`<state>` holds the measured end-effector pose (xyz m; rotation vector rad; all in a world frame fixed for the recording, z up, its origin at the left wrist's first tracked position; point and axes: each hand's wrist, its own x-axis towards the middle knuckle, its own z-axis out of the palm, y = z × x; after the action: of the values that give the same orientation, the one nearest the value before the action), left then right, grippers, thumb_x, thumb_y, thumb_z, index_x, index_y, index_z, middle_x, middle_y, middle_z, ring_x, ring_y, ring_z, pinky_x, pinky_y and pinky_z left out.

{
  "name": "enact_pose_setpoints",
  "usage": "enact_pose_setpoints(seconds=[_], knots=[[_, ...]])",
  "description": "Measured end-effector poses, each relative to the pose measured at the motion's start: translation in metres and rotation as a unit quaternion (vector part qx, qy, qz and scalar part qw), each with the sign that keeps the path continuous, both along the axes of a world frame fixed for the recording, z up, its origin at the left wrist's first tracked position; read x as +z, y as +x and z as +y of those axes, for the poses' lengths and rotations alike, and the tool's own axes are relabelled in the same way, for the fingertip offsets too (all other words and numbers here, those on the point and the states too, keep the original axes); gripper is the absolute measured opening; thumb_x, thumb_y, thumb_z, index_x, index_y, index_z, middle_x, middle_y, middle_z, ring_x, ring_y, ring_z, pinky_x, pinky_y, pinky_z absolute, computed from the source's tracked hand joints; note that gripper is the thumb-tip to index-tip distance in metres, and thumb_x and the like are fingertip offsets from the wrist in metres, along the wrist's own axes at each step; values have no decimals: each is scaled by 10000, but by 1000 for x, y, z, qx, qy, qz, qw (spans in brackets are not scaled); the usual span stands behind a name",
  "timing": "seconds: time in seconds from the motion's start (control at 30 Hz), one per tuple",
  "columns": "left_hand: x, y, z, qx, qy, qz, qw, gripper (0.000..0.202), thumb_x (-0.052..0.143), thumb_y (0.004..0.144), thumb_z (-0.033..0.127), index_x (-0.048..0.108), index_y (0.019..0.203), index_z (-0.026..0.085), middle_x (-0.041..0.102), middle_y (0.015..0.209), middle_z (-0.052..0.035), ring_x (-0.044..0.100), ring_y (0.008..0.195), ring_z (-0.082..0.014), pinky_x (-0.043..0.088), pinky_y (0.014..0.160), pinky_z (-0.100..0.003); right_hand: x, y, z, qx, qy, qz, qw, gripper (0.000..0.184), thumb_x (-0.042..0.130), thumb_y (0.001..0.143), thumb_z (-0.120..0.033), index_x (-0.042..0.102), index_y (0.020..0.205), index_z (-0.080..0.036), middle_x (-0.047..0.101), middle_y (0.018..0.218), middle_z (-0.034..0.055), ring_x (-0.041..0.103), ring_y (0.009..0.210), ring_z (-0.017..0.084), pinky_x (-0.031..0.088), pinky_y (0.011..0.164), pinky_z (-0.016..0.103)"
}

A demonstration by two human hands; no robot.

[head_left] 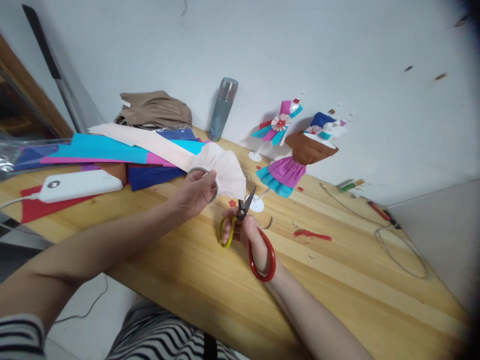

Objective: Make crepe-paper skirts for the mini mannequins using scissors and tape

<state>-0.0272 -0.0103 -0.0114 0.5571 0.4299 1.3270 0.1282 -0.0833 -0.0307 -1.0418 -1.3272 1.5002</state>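
My left hand (198, 192) pinches a pale pink ruffled paper piece (225, 167) that fans out to the right. A grey ring-shaped edge (216, 192) curves around the fingers; whether it is part of the paper or a separate ring, I cannot tell. In my right hand (255, 235) are scissors (242, 214) with one yellow and one red handle. Their dark blades stand apart and point up, just below the ruffled paper's lower right edge. Behind the blades is a round white base (255, 203) of a paper figure with a magenta and turquoise skirt (287, 172).
Coloured paper sheets (108, 148) and a white power bank (80, 185) lie at the left. A brown cloth bundle (155, 110) and a grey-green flask (223, 110) are by the wall. Another paper figure (280, 122) stands behind. Red scraps (313, 235) and a cable (399, 262) lie rightward.
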Motion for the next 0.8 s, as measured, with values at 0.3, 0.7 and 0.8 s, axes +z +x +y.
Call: enact_pose_setpoints(seconds=[0.3, 0.7, 0.8], knots=[[3, 0, -2, 12, -6, -11, 1000, 311, 648, 733, 69, 401, 567, 162, 509, 564, 68, 512, 521, -35, 380, 504, -150, -1, -2, 0, 4, -14, 15, 1000, 572, 434, 793, -729, 533, 897, -175, 505, 644, -7, 510, 494, 135, 420, 481, 294], [3, 1, -3, 12, -22, -8, 1000, 322, 611, 760, 64, 380, 560, 164, 528, 577, 65, 530, 531, -34, 396, 517, -147, -8, 1, 0, -1, 4, 11, 1000, 548, 418, 837, -685, 542, 872, -153, 458, 557, -35, 425, 399, 90, 352, 373, 231], [2, 1, -2, 13, -24, -4, 1000, 312, 601, 770, 62, 392, 562, 164, 535, 579, 65, 537, 529, -34, 402, 521, -146, -12, 2, 0, -10, 14, 2, 1000, 541, 403, 853, -671, 552, 877, -152, 454, 550, -38, 406, 385, 81, 335, 361, 224]])
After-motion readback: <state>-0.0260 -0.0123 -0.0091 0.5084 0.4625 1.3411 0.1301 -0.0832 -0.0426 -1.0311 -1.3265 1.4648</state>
